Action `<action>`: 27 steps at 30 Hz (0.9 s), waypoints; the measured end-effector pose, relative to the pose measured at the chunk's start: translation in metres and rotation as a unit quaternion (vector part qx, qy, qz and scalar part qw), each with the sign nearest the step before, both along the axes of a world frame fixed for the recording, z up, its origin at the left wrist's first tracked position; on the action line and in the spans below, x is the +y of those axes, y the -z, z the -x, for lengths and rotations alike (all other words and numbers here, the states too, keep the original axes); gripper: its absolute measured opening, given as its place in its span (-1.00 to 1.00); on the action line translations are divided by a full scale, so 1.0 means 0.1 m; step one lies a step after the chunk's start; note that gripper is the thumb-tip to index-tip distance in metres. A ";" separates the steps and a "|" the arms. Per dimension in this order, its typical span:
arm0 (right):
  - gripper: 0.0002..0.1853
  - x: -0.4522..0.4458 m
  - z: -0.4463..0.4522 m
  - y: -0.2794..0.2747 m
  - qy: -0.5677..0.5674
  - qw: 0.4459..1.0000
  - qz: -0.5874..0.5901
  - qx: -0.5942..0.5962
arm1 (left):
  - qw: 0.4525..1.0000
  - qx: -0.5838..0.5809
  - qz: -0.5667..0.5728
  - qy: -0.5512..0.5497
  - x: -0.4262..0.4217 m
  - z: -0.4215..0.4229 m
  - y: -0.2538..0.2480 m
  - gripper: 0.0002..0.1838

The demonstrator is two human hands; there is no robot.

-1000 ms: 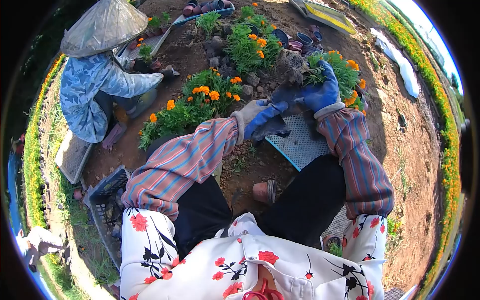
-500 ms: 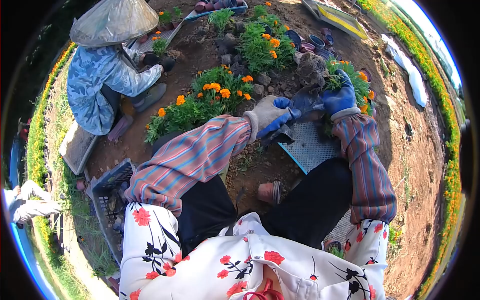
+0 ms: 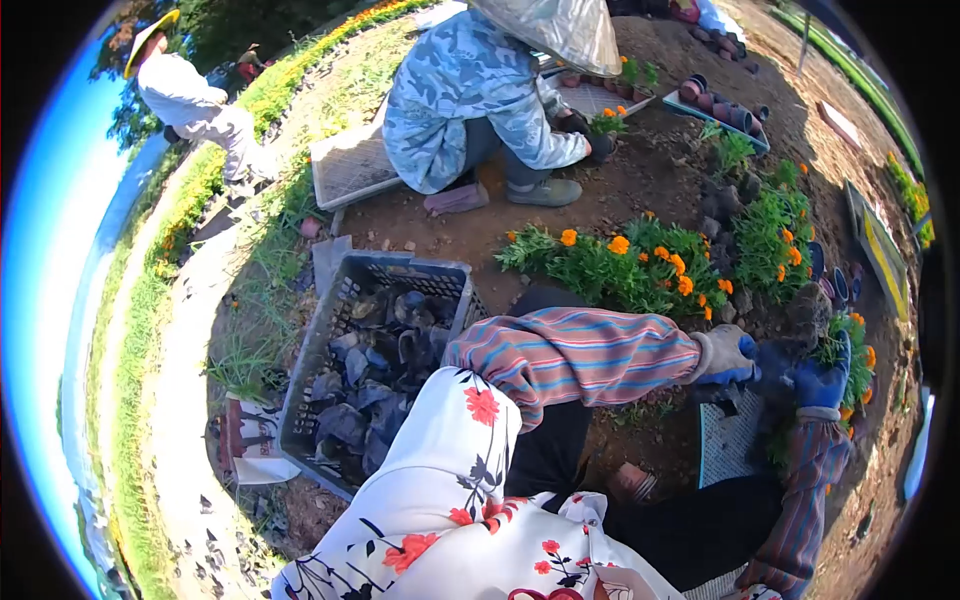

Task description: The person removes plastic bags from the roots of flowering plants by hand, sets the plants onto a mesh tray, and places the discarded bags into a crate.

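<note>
Left hand: In a grey-and-blue work glove [image 3: 728,357], right of centre, its fingers pinched onto a thin, black, crumpled plastic film [image 3: 772,362].
Right hand: In a blue coated glove [image 3: 822,386], at the frame's right, its fingers curled beside an orange-flowered green marigold plant [image 3: 858,345]; whether they grip film, stems or both cannot be told.
Black film: Between the gloves, above a grey mesh tray with a pale-blue edge [image 3: 728,440]; likely light, limp and easily torn, best taken by its rim.
Marigold: Stems look soft and breakable, the brown, rounded root ball [image 3: 808,312] probably crumbly; stem base seems the safer hold.
Hard to see: Shadow blurs the film's outline; the right glove hides the stems; the co-worker's conical hat [image 3: 560,30] is cut off at top.
</note>
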State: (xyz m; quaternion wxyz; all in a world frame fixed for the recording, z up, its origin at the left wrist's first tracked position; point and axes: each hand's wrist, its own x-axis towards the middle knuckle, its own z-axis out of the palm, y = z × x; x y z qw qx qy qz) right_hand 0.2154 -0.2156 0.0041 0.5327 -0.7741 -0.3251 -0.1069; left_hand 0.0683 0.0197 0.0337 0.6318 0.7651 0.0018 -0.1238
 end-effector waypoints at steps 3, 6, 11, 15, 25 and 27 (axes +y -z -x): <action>-0.50 0.23 0.10 -0.14 -0.070 0.981 -0.134 0.124 | 0.998 0.016 0.024 -0.053 0.20 0.10 -0.21 -0.58; -0.45 0.34 0.16 -0.34 -0.082 0.965 -0.181 0.170 | 0.994 0.054 0.087 0.044 0.26 0.15 -0.30 -0.52; -0.40 0.43 0.21 -0.41 -0.007 0.997 -0.070 0.026 | 0.968 -0.002 0.224 0.109 0.17 0.05 0.04 -0.69; -0.38 0.31 0.14 -0.28 -0.058 0.978 -0.158 0.125 | 0.996 0.027 0.022 0.084 0.22 0.14 -0.29 -0.74; -0.67 0.33 0.28 -0.60 -0.156 0.615 -0.563 0.529 | 0.992 0.020 -0.106 0.065 0.52 0.10 -0.40 -0.72; -0.69 0.35 0.37 -0.62 -0.106 0.659 -0.517 0.537 | 0.987 -0.005 -0.156 0.032 0.73 0.05 -0.33 -0.69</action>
